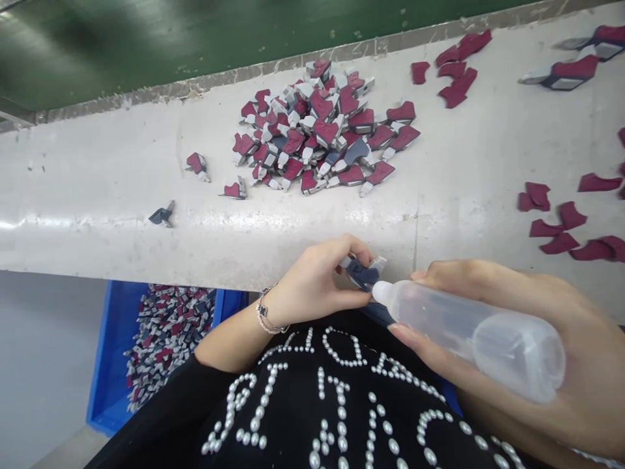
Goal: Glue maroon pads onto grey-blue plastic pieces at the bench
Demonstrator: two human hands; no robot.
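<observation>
My left hand [317,277] pinches a small dark blue and light grey plastic part [362,273] just off the table's front edge. My right hand [527,306] is wrapped round a translucent squeeze bottle [449,319], tilted so its white nozzle meets the blue part or sits right by it; I cannot tell if they touch. Clear liquid shows in the bottle's lower end. Beyond my hands lies a heap of maroon, grey and blue parts [322,127]. Loose maroon pieces [559,244] are scattered at the right, nearest my right hand.
A white work table [205,241] runs across, with a green surface [219,39] behind it. Below left stands a blue bin [100,365] full of similar parts. A few single parts [163,213] lie at left; more maroon pieces [456,85] and two larger pieces [569,71] lie far right.
</observation>
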